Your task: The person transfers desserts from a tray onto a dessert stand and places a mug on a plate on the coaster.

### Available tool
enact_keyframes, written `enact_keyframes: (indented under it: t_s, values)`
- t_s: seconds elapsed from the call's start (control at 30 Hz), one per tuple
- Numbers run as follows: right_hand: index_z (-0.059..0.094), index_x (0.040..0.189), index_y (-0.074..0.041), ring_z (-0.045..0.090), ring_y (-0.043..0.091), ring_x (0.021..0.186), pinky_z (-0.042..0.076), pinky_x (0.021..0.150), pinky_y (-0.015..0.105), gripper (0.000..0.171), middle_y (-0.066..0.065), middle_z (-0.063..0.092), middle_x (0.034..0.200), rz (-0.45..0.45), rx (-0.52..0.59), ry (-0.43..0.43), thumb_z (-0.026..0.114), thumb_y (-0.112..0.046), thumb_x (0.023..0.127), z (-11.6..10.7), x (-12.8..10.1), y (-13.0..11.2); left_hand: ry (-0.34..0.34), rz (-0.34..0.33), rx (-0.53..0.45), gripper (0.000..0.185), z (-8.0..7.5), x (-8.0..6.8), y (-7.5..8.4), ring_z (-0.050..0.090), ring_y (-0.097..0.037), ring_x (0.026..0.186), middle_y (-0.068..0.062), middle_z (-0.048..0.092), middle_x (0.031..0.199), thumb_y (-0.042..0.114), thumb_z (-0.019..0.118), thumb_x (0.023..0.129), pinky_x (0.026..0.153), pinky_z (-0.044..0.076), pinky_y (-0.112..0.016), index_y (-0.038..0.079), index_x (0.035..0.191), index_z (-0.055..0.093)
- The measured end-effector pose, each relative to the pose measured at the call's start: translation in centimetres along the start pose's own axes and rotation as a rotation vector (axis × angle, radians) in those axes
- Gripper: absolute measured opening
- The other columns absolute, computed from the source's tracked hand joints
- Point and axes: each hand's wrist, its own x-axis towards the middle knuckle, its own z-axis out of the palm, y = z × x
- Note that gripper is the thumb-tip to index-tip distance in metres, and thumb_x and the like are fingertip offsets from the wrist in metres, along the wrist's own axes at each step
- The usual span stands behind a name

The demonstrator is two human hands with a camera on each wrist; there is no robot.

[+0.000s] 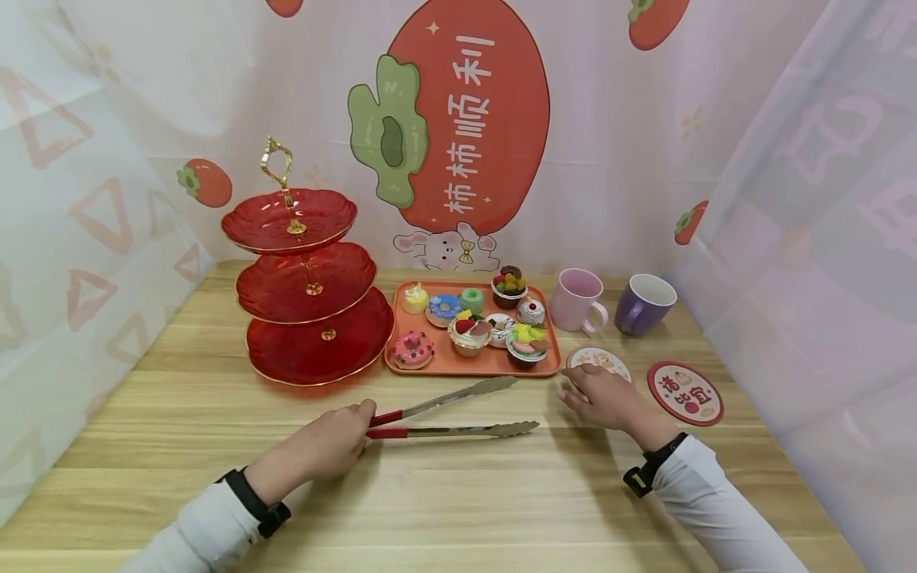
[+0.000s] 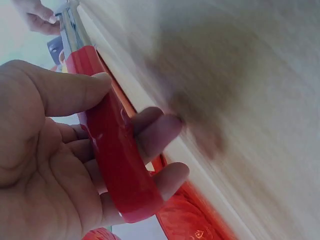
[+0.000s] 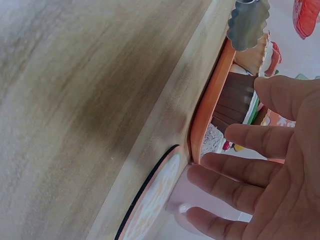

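On surface: left hand gripping red-handled tongs; right hand, fingers relaxed, resting over coaster; backdrop reading 柿柿顺利.

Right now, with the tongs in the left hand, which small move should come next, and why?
Probably lift the tongs and bring their open tips toward the orange tray of toy desserts. The left hand grips the red handles, but the tongs appear to lie on the table, tips short of the tray. The right hand rests open over a round coaster, holding nothing.
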Motion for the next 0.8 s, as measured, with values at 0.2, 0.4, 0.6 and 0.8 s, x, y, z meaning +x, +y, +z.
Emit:
enact_keyframes:
  t_s: [0.2,0.4,0.6,0.8]
  values:
    - [0.058,0.120,0.004,0.054,0.039,0.105,0.044,0.081,0.054,0.041,0.025,0.056,0.116,-0.003,0.003,0.009,0.059,-0.025,0.091,0.1,-0.1,0.1,-0.014,-0.050,-0.116,0.022,0.1,0.1,-0.2,0.046,-0.016,0.063,0.000,0.049,0.074,0.011,0.068,0.085,0.057,0.042,-0.032,0.007,0.096,0.048]
    - [0.059,0.117,0.004,0.057,0.038,0.101,0.045,0.077,0.052,0.039,0.022,0.059,0.110,-0.014,-0.013,0.043,0.060,-0.024,0.090,0.3,-0.2,0.4,0.034,0.024,-0.081,0.019,0.3,-0.2,-0.7,0.045,-0.014,0.064,0.002,0.047,0.074,0.010,0.066,0.086,0.058,0.041,-0.031,0.008,0.092,0.048]
    - [0.060,0.113,0.004,0.058,0.037,0.096,0.046,0.075,0.052,0.033,0.022,0.061,0.105,-0.040,-0.005,0.098,0.062,-0.018,0.088,0.3,-0.2,0.9,0.054,0.094,-0.052,0.021,0.1,-0.7,-1.0,0.045,-0.012,0.065,0.004,0.045,0.075,0.012,0.066,0.086,0.059,0.040,-0.029,0.008,0.094,0.047]
    - [0.061,0.110,0.005,0.058,0.038,0.097,0.044,0.079,0.052,0.030,0.021,0.062,0.103,-0.038,0.024,0.125,0.063,-0.014,0.087,0.2,0.2,1.4,0.127,0.159,-0.025,0.024,-0.5,-0.9,-1.1,0.044,-0.010,0.067,0.007,0.045,0.077,0.014,0.068,0.085,0.061,0.041,-0.028,0.008,0.099,0.049]
